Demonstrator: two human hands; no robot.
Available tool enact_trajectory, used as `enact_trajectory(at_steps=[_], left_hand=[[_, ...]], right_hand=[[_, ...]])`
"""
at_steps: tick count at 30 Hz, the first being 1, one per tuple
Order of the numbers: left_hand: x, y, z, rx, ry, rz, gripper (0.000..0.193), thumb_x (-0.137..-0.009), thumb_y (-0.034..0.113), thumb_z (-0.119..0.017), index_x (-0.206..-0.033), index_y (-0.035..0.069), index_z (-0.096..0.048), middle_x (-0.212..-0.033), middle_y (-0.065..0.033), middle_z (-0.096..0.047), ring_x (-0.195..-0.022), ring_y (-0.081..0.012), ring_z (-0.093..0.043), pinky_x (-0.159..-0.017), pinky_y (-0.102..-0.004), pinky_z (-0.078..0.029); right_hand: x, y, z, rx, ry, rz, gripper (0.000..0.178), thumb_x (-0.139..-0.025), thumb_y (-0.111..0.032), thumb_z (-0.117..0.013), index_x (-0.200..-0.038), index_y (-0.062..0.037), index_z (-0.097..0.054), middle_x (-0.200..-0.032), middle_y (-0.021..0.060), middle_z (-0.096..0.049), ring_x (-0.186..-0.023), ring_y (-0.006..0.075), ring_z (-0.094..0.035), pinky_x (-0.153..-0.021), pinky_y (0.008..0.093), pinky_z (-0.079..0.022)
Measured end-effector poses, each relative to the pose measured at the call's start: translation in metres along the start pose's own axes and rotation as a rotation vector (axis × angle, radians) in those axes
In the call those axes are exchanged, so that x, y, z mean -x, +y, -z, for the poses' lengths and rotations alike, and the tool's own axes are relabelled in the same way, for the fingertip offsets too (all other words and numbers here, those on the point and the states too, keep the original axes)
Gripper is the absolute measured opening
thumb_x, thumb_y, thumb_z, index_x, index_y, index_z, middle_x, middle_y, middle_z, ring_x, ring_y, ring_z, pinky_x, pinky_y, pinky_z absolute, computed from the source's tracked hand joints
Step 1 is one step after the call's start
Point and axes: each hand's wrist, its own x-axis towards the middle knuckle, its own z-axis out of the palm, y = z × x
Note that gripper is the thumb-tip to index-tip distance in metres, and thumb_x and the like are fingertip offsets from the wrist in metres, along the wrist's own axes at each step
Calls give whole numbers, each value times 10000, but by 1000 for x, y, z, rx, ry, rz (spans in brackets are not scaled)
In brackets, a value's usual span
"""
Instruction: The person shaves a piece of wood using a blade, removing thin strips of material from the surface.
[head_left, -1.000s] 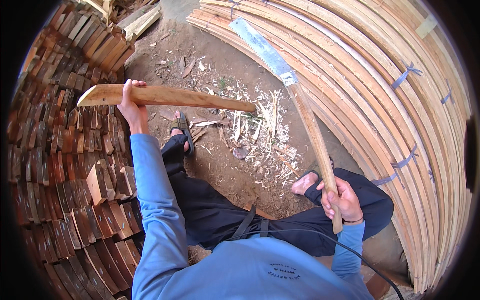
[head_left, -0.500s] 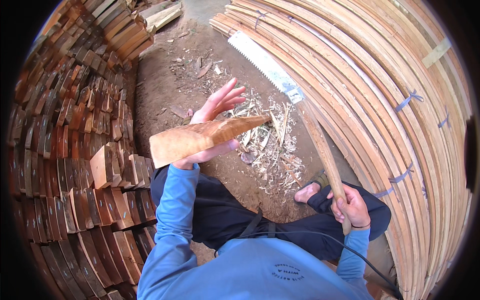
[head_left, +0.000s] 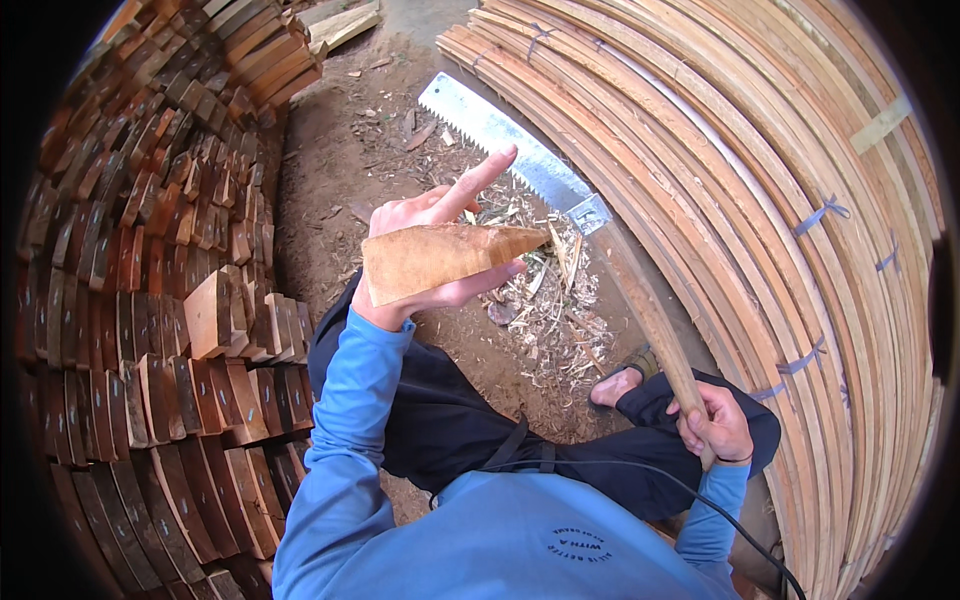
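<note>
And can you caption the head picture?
Left hand holds a tapered, tan wooden piece; right hand grips a silver-bladed, wooden-handled saw.

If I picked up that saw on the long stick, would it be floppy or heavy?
The blade looks like thin metal, so it might flex slightly if pushed sideways. The wooden handle looks thick, so it's probably stiff. Gripped near its bottom end, like the right hand does, it would likely feel top-heavy.

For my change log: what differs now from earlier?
The left hand moved rightward, turning the wooden piece thick end toward the camera; the index finger now extends. The saw swung leftward, its tip off the planks. Nothing was let go; the right hand stayed on the handle.
</note>
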Motion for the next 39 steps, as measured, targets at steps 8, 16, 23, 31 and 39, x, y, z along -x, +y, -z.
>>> enact_trajectory(at_steps=[8,16,23,31,39], left_hand=[[-3,-3,-9,-72,22,-5,943,-702,529,-849,-1538,285,-488,-801,-81,-749,-717,-271,-752,-670,-397,-602],[-9,11,1,-59,-140,74,940,-702,438,-850,-1545,229,-492,-766,-67,-737,-706,-261,-750,-705,-391,-604],[-8,0,-2,-50,-93,13,850,-702,483,-847,-1466,216,-587,-763,-74,-724,-718,-270,-744,-698,-382,-595],[-3,-30,-16,282,111,43,568,-831,324,-834,-1310,67,-669,-982,-104,-742,-906,-190,-727,-799,-336,-591],[-17,-120,-35,1021,815,299,369,-955,234,-712,-1185,-35,-606,-1200,-207,-684,-1154,-310,-658,-1020,-455,-518]], right_hand=[[6,5,2,-46,18,-20,490,-1006,-425,-675,-1112,47,-601,-599,15,-547,-464,53,-472,-430,214,-379],[5,8,4,-46,28,-16,493,-1007,-436,-671,-1110,41,-604,-603,11,-546,-463,49,-467,-429,211,-369],[-1,9,-1,-72,31,-41,479,-1014,-423,-664,-1115,41,-605,-601,6,-542,-455,47,-459,-423,208,-368],[-10,16,-7,-91,135,-49,363,-1063,-366,-590,-1093,-5,-569,-603,-13,-499,-455,32,-432,-409,194,-358],[-54,59,-39,-158,257,-263,151,-1117,-210,-428,-1101,-81,-505,-659,-35,-431,-460,34,-391,-382,210,-353]])
